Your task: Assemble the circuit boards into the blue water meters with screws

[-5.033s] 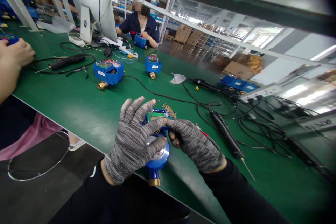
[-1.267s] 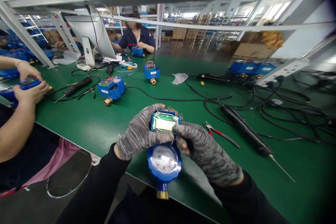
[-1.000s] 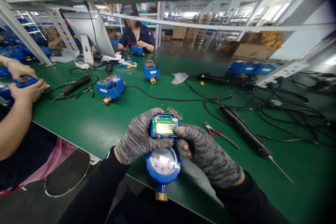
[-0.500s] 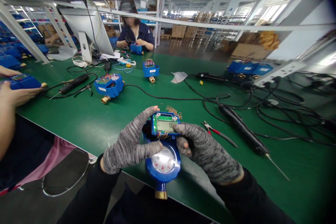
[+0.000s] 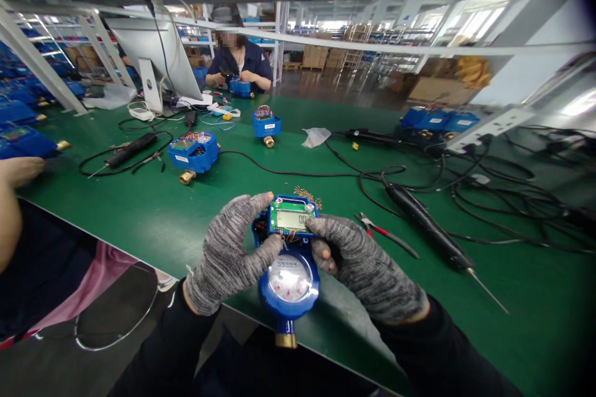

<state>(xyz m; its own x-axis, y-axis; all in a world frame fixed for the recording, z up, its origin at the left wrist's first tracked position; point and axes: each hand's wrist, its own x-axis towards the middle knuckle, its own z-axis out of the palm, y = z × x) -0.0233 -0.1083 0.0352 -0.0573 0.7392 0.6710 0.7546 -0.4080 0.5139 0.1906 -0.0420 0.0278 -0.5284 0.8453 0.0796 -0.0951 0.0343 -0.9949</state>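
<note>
A blue water meter [image 5: 274,294] with a round dial and a brass fitting lies at the bench's front edge. On its upper end sits a green circuit board with a lit LCD display [image 5: 291,219], in a blue frame with thin wires below it. My left hand [image 5: 233,254], in a grey fingerless glove, grips the left side of this frame, fingertips at its top corner and thumb at its lower edge. My right hand [image 5: 367,267], gloved alike, is closed on the frame's right side, with a finger at the display's edge. Its lower fingers are curled beneath.
Small brass screws [image 5: 305,196] lie behind the meter. To the right are red-handled cutters [image 5: 388,236], a black electric screwdriver [image 5: 428,226] and tangled cables. More blue meters [image 5: 193,152] stand on the green bench [image 5: 223,189]. One co-worker's arm [image 5: 13,180] is at left; another person sits opposite.
My left thumb has drawn back from the dial to the frame's lower edge, uncovering the number row. My right hand stays nearly still. The left co-worker's hand has moved left, off a meter.
</note>
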